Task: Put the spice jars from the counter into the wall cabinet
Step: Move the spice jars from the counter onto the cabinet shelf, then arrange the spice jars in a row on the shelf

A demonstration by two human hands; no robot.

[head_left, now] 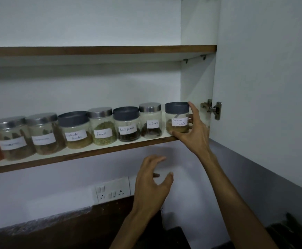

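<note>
A row of several labelled glass spice jars stands on the lower shelf [85, 155] of the open wall cabinet. At the right end is the Garam Masala jar [176, 117], with a dark grey lid. My right hand [193, 131] wraps around its right side and bottom, thumb under the front and fingertips at the lid. To its left stand the Cloves jar [150, 120], the Black Pepper jar [127, 124] and the Fennel jar [102, 125]. My left hand [152, 184] hovers below the shelf, fingers spread, holding nothing.
An upper shelf [99, 50] spans the cabinet above. The open cabinet door [265, 87] hangs at the right on a metal hinge [212, 109]. A white double socket [112, 192] sits on the wall below. A dark counter [56, 230] runs along the bottom.
</note>
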